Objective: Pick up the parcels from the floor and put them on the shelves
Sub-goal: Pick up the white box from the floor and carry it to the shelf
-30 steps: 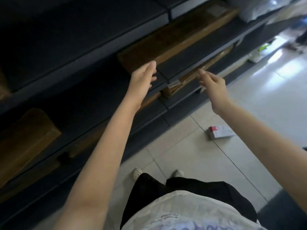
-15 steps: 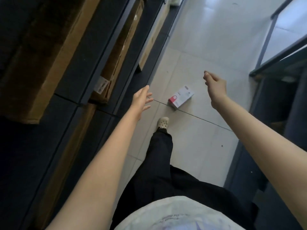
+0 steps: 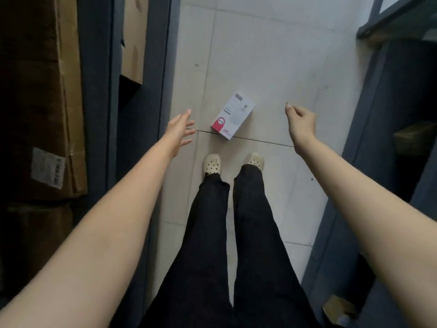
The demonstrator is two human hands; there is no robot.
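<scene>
item: small white box [image 3: 233, 115], flat on the floor [image 3: 272, 55] across a tile seam, just ahead of our shoes. our left hand [image 3: 178, 130] spread, right hand [image 3: 301, 121] loosely curled, both empty, flanking it to reach down; shelves [image 3: 151, 67] alongside.
</scene>
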